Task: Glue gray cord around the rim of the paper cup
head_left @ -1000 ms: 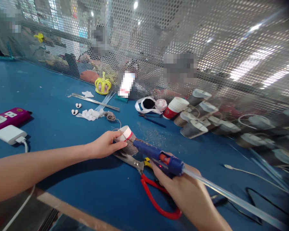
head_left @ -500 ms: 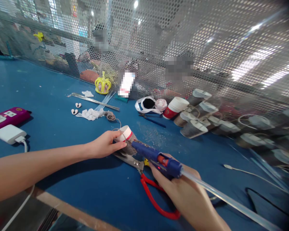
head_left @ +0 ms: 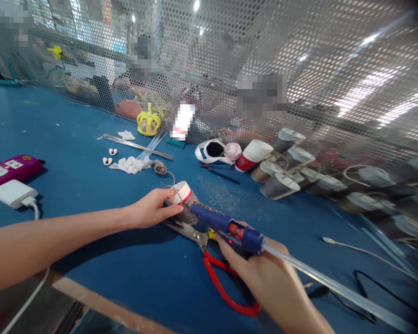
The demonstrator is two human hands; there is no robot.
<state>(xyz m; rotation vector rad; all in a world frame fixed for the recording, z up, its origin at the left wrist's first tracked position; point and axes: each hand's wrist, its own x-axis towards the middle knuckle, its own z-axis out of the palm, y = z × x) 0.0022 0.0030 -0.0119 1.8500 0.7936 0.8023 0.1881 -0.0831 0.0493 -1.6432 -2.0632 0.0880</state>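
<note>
A paper cup (head_left: 182, 190), its white rim banded in red and its lower wall wrapped in grey-brown cord, lies tilted in the grip of my left hand (head_left: 160, 207). My right hand (head_left: 264, 269) is wrapped round a blue hot glue gun (head_left: 226, 226). Its nozzle is at the wrapped wall of the cup; whether it touches I cannot tell. From the gun's back end sticks a long clear glue stick (head_left: 310, 269). Red-handled scissors (head_left: 209, 273) lie on the table below the gun. Cord runs from the cup to a small grey bundle (head_left: 159, 168).
At right stand several wrapped cups (head_left: 280, 185) and a stack of paper cups (head_left: 253, 155). Pliers (head_left: 220, 174) and white ribbon (head_left: 200, 155) lie behind my hands. A purple power strip (head_left: 19, 169) with a white charger (head_left: 14, 192) is at left. A perforated metal screen (head_left: 209, 60) closes the back.
Both hands, the cup and the glue gun stay almost where they were. The black cable at the lower right shows a little more.
</note>
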